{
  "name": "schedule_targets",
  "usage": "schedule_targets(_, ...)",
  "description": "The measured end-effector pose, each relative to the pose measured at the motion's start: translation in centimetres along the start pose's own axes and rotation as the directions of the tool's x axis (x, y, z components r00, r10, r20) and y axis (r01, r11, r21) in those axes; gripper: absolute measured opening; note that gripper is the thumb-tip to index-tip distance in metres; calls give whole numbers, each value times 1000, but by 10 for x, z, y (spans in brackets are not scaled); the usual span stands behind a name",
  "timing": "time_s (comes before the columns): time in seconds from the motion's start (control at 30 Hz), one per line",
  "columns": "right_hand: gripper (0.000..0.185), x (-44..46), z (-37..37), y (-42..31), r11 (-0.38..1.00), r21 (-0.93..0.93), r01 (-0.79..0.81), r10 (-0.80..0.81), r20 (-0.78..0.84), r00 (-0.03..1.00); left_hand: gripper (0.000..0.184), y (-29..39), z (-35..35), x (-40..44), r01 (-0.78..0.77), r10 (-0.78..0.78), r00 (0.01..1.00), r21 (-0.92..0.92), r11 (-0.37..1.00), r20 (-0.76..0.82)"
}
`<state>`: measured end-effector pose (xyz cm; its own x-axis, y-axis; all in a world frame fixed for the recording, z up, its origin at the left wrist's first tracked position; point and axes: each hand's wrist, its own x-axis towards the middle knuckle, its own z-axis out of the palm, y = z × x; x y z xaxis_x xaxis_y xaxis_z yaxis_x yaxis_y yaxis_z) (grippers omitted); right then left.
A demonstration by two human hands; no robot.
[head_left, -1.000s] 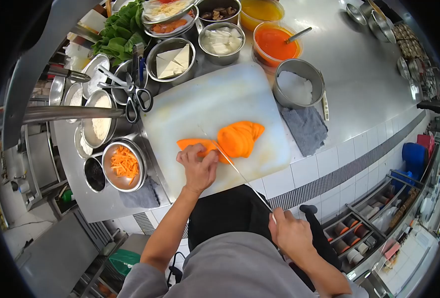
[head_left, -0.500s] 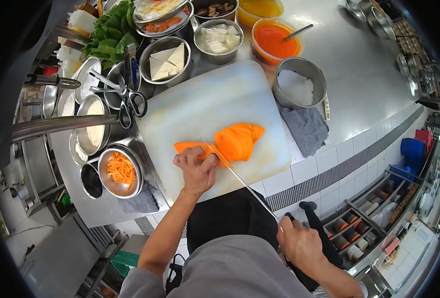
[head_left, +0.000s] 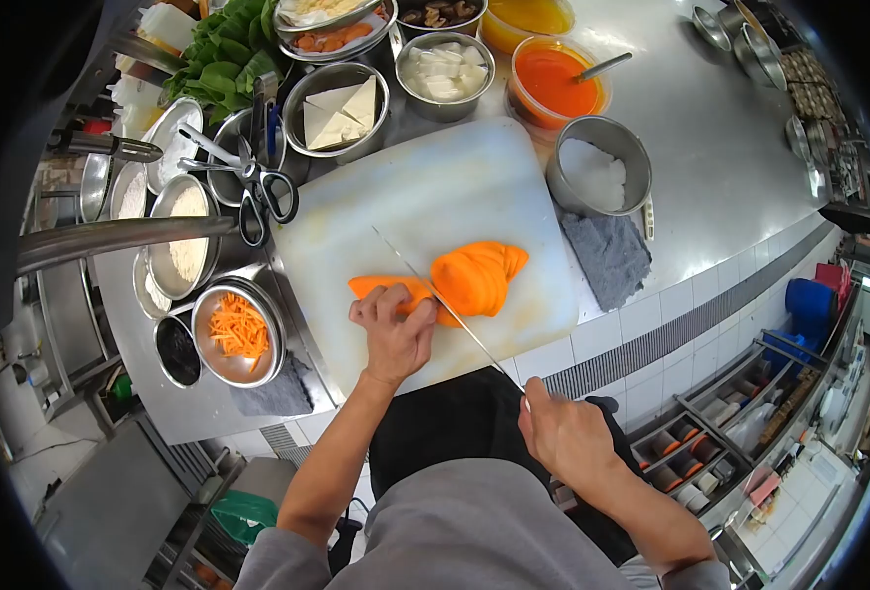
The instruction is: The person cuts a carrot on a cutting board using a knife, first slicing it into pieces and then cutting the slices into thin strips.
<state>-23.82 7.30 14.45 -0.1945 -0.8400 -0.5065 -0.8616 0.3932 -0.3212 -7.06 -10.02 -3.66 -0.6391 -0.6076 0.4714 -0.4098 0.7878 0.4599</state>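
On the white cutting board [head_left: 347, 216] lies an orange carrot piece [head_left: 371, 285], and my left hand [head_left: 394, 329] is closed on it with bent fingers. A fan of thin carrot slices [head_left: 477, 279] rests just right of it. My right hand [head_left: 563, 428] grips the handle of a long knife [head_left: 464, 329], near the board's lower right. The blade slants up and left, passing between my left fingertips and the slices. Shredded carrot [head_left: 238, 327] fills a metal bowl [head_left: 278, 346] left of the board.
Scissors [head_left: 250, 182] stand at the board's upper left. Bowls of tofu [head_left: 340, 113] and white chunks [head_left: 445, 74] sit behind it, beside a tub of red sauce [head_left: 553, 84]. A metal pot [head_left: 637, 162] and grey cloth [head_left: 607, 261] are at the right.
My right hand has moved up and left, and the knife blade now reaches farther across the board. My left hand remains on the carrot piece.
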Motion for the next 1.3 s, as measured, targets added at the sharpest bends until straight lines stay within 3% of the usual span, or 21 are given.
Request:
schedule_targets(0.57, 15, 62, 36, -11, 1000, -13, 8, -10, -104, 994, 30, 0, 4, -5, 61, -61, 998, -17, 998, 1)
schedule_targets(0.9, 8, 67, 42, -14, 1000, -6, -9, 9, -78, 997, 27, 1, 3, -2, 51, -51, 999, -2, 999, 3)
schedule_targets(0.97, 7, 76, 66, -7, 1000, 16, 26, -22, -204, 979, 26, 1, 4, -5, 55, -55, 998, -18, 998, 11)
schedule_targets(1.13, 12, 102, 97, 2, 999, 4, 52, -49, -277, 960, 25, -1, 4, -5, 94, -94, 995, 0, 996, -11)
schedule_targets(1.23, 16, 98, 95, 3, 1000, 17, 20, -15, -256, 967, 28, 3, -3, 0, 68, -68, 998, 11, 998, -5)
schedule_targets(1.3, 18, 100, 93, 2, 1000, 25, 18, -12, -234, 972, 39, 7, -20, 7, 81, -75, 992, -63, 995, 102)
